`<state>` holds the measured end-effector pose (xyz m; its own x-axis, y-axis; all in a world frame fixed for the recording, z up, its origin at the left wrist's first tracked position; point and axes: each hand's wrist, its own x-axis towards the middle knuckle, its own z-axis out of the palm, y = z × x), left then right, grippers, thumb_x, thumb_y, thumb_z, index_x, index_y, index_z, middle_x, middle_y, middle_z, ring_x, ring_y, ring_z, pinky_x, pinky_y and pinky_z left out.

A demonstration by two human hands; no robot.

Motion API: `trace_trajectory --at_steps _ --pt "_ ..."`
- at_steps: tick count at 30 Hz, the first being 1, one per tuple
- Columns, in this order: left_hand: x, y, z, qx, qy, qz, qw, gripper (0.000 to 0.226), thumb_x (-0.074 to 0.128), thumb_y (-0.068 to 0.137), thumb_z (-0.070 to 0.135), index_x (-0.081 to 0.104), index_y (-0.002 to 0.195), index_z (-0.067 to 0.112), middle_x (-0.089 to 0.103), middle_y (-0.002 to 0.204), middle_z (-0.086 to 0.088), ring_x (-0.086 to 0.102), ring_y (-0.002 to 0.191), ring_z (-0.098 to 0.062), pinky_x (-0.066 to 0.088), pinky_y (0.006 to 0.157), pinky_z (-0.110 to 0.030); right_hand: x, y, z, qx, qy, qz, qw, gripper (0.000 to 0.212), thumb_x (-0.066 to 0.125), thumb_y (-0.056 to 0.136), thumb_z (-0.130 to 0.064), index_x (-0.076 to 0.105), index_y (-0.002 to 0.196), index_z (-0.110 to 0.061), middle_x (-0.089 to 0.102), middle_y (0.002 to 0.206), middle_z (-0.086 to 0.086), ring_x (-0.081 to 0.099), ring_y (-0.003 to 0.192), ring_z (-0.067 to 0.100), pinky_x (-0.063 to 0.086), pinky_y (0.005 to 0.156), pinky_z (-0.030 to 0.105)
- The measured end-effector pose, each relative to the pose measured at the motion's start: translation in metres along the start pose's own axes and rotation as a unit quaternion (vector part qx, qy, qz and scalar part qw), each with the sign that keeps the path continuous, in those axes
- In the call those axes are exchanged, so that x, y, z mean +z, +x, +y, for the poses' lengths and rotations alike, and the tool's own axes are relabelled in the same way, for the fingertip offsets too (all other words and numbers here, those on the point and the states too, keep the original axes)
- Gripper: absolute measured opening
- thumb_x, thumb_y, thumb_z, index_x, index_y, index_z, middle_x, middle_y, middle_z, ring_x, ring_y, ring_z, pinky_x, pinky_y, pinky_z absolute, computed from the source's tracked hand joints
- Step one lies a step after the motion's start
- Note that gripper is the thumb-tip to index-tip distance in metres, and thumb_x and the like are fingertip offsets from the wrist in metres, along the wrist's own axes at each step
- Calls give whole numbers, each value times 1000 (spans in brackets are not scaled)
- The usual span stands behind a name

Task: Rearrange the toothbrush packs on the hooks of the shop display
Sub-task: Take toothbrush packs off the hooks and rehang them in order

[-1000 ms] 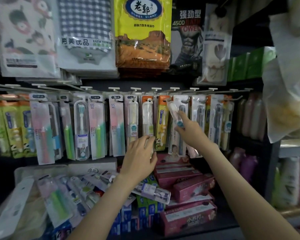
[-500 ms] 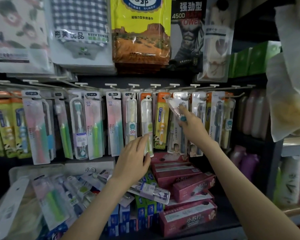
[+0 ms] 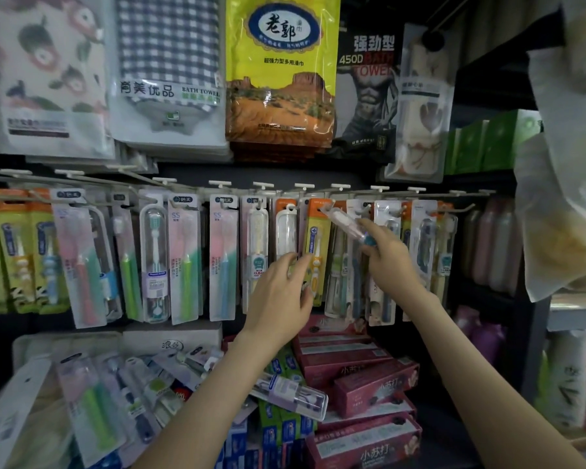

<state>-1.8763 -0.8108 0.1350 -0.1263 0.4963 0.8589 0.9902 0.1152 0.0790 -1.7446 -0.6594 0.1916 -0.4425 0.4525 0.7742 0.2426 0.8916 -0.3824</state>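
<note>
while the right grip (image 3: pixel 383 252) pinches a tilted pack (image 3: pixel 344 220), level its hole with a hook (image 3: pixel 464 210); left grip (image 3: pixel 281 292) hangs open.

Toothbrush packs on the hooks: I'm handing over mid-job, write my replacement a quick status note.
Right hand: pinches a clear toothbrush pack, tilted, its top end up by the hooks, beside the orange-topped pack. Not yet hung.
Left hand: open, holding nothing, fingers at the lower ends of the hanging packs mid-row.
Done: most hooks along the row carry packs.
Left: hang the held pack. Loose packs lie in the bin at lower left, and a clear case lies on the toothpaste boxes; these probably need hanging too.
</note>
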Motion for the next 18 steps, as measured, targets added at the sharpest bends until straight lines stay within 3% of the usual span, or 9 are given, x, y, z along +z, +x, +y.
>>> trace_trajectory --at_steps 5,9,13,16,18 --pt "-5 3 11 18 -12 32 999 48 60 87 15 48 133 7 55 125 -10 56 111 -24 45 91 -31 -9 -12 -11 -48 55 13 997 49 48 92 2 43 135 -20 49 129 2 48 106 11 36 84 19" --pt "-6 -8 14 25 11 43 999 43 66 82 14 55 123 4 62 112 -11 62 98 -25 50 81 -33 -6 -26 -20 -54 18 -112 992 48 47 94 -2 42 138 -20 49 127 -3 47 105 9 37 87 21" --pt "-3 -38 -1 1 38 -28 999 41 65 84 16 56 122 5 63 103 -9 62 87 -25 51 69 -34 20 -49 -7 -21 -10 -215 976 48 47 96 -6 38 141 -20 45 135 3 46 120 19 37 96 24" --pt "1 -63 -21 -24 61 -90 994 43 59 88 22 51 129 8 59 114 -7 58 98 -24 49 78 -34 42 -67 2 -27 -38 -279 959 49 45 96 -3 36 142 -17 43 131 6 44 120 21 32 90 18" --pt "2 -78 -33 -41 74 -120 989 45 56 90 26 49 132 10 55 122 -6 55 106 -23 47 85 -34 56 -74 7 -25 -47 -296 954 48 44 96 -2 37 141 -15 42 133 7 43 123 24 34 94 24"
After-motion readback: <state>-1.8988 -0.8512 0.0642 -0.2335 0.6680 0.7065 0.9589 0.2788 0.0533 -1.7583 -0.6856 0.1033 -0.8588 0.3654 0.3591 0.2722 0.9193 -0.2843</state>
